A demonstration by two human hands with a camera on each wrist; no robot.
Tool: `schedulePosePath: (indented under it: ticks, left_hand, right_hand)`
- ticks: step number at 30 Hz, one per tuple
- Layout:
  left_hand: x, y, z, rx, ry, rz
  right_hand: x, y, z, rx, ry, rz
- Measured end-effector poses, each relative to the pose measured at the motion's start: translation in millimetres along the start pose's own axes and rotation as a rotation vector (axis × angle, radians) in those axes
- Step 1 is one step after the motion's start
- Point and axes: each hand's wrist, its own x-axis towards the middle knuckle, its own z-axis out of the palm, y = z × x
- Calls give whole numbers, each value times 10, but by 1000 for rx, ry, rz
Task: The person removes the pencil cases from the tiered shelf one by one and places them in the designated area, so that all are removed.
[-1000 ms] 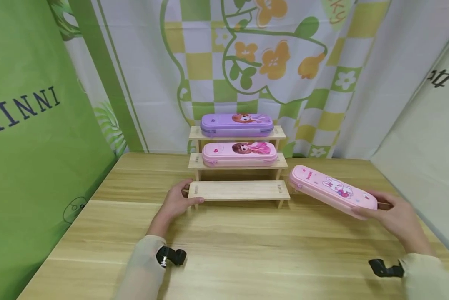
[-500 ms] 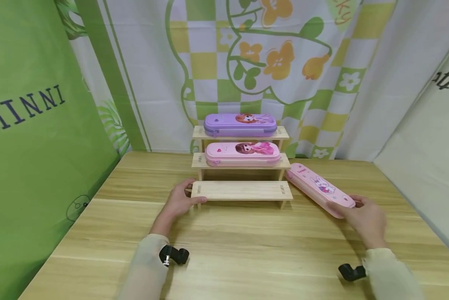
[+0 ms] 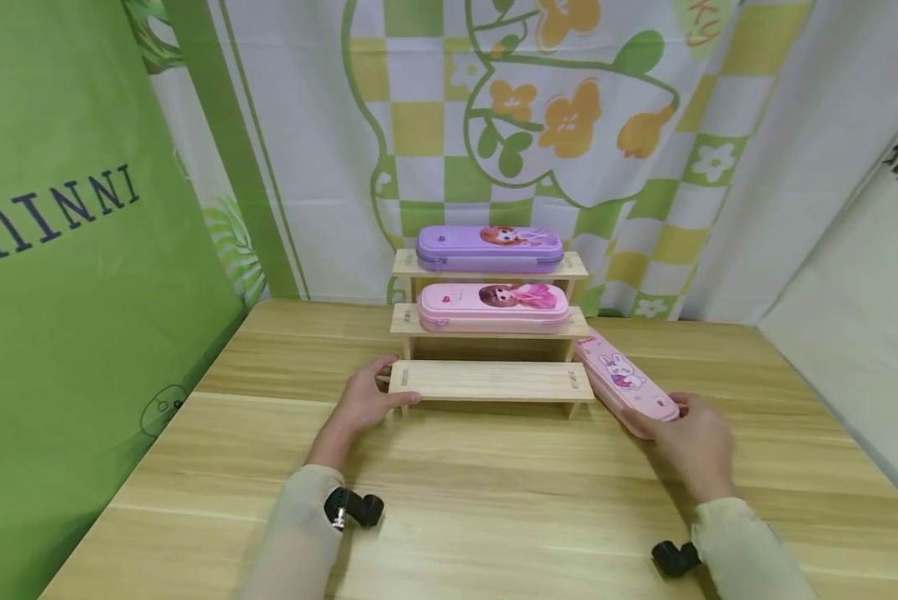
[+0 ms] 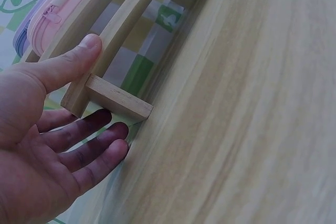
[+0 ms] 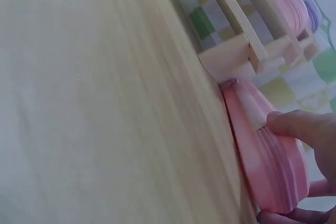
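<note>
My right hand [image 3: 694, 446] grips the near end of a pink pencil case [image 3: 619, 377] with a white bunny on its lid. The case slants beside the right end of a three-step wooden stand [image 3: 489, 381], its far tip partly hidden behind the stand. In the right wrist view the thumb lies on the zipped side of the pink case [image 5: 273, 166], low against the tabletop. My left hand [image 3: 364, 398] holds the left end of the bottom step. From the left wrist view, the thumb rests on that board and the fingers curve below and beside it.
On the middle step lies another pink pencil case [image 3: 456, 310] with a doll picture. A purple pencil case [image 3: 459, 243] occupies the top step. Patterned curtain [image 3: 298, 167] and green cloth [image 3: 58, 317] hang around the wooden table [image 3: 494, 517].
My right hand has brought the bunny pencil case leftward and closer to the stand, turning it to a steeper slant. The left hand keeps its place on the bottom step.
</note>
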Motion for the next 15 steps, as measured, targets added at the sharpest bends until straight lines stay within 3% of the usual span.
schedulePosePath:
  ticks: [7, 15]
  left_hand:
    - [1, 4, 5, 0, 3, -3]
    - [-1, 11, 6, -1, 8, 7]
  right_hand:
    - [-59, -68, 43, -52, -40, -86]
    - [-144, -205, 101, -29, -48, -149]
